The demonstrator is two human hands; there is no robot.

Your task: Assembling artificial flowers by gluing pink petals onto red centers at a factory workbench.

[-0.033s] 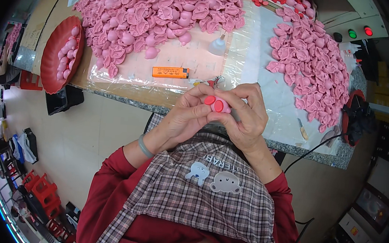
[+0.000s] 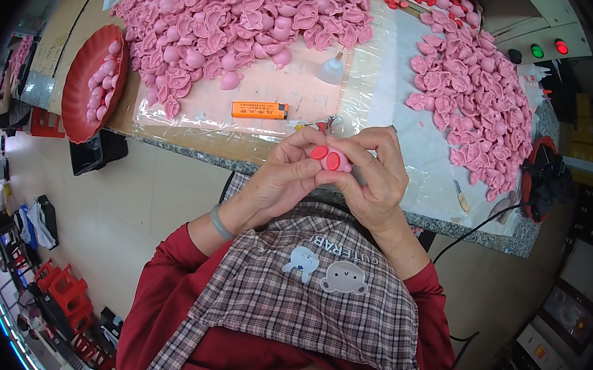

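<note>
Between the fingertips of both hands sits a small pink rounded figure (image 2: 344, 162) with two red oval pads (image 2: 333, 161) facing up. My left hand (image 2: 289, 174) pinches its left side, with thumb and forefinger at the ovals. On the opposite side my right hand (image 2: 371, 181) is closed on it, thumb below and forefinger above. Fingers cover part of the figure. Just beyond the hands lie an orange lighter (image 2: 259, 110) and some small bits by the table edge. Behind the lighter, a small translucent bottle with a thin tip (image 2: 331, 71) stands upright.
Large heaps of pink moulded parts lie at the back left (image 2: 240, 18) and right (image 2: 470, 94). A red scalloped dish (image 2: 79, 88) holds pink balls at the left edge. A small knife-like tool (image 2: 462, 198) lies right. A machine with lit buttons (image 2: 545, 38) stands back right.
</note>
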